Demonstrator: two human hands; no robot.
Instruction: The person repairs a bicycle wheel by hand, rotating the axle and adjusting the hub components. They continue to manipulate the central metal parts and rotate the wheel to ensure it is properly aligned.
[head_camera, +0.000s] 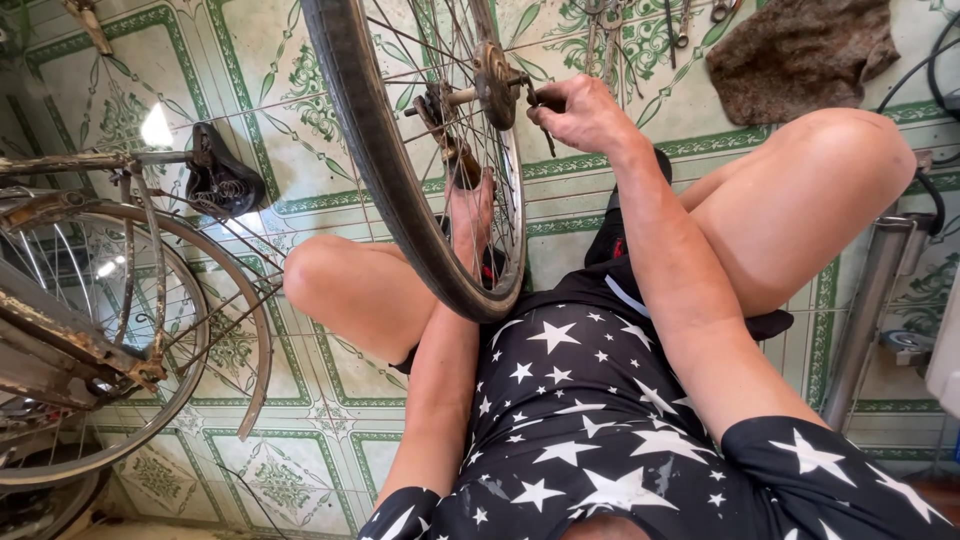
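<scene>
My right hand (583, 112) is clamped on a small tool (543, 101) at the hub (494, 84) while my left hand (470, 215) grips through the spokes, steadying the bicycle wheel (400, 190) upright between my knees, mid-job on the axle nut, which I reckon needs a firm, squarely seated turn.

The right hand (585, 115) is closing on the rusty metal hub (493, 85) of the black-tyred spoked wheel (400, 170) — left hand (470, 215) behind the spokes, crumpled brown rag (800, 55) lying beyond, rightward.

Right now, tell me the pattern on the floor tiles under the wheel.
The floor tiles are pale cream with green floral scrollwork and green border lines, seen best in the head view.
</scene>
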